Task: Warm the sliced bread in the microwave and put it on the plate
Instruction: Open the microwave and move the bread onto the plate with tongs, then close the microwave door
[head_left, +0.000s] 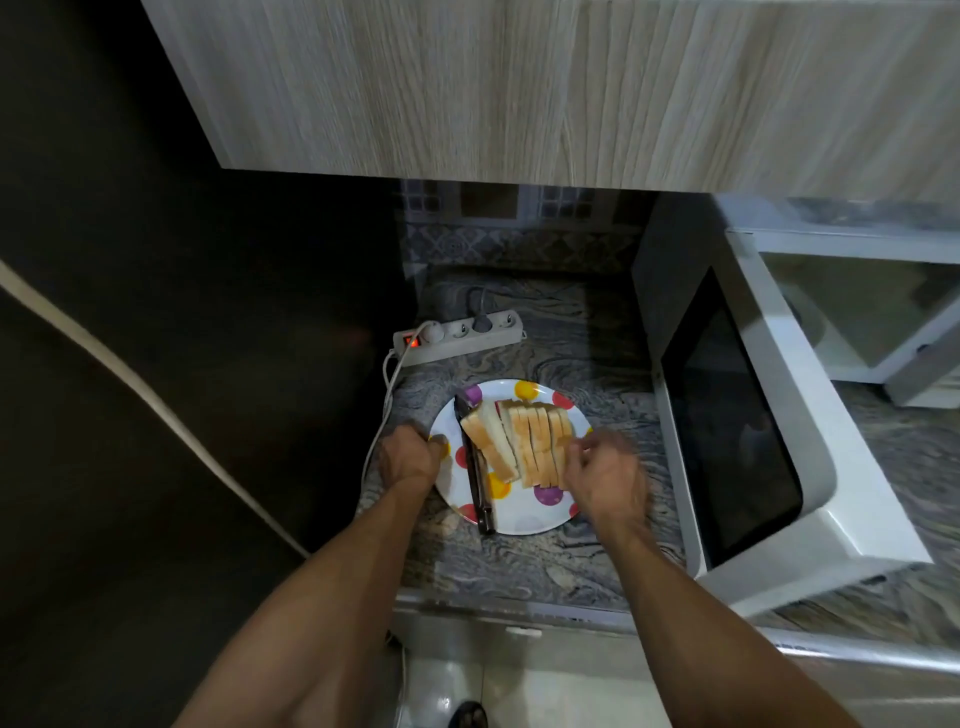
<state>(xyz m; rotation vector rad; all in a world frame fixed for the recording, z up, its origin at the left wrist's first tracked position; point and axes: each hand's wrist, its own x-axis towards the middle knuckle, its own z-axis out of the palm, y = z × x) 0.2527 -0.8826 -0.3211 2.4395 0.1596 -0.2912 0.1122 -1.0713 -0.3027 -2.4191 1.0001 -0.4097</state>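
Left hand (410, 457) grips the white spotted plate (524, 514); blurred right hand (605, 475) touches the sliced bread (524, 441), grip unclear; lift it level

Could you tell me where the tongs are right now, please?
In the head view, the tongs lie on the left part of the dotted plate, just left of the sliced bread, between both hands.

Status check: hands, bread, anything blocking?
Left hand grips plate rim. Right hand, blurred, at sliced bread; grasp unclear. Tongs on plate beside bread. Microwave door open.
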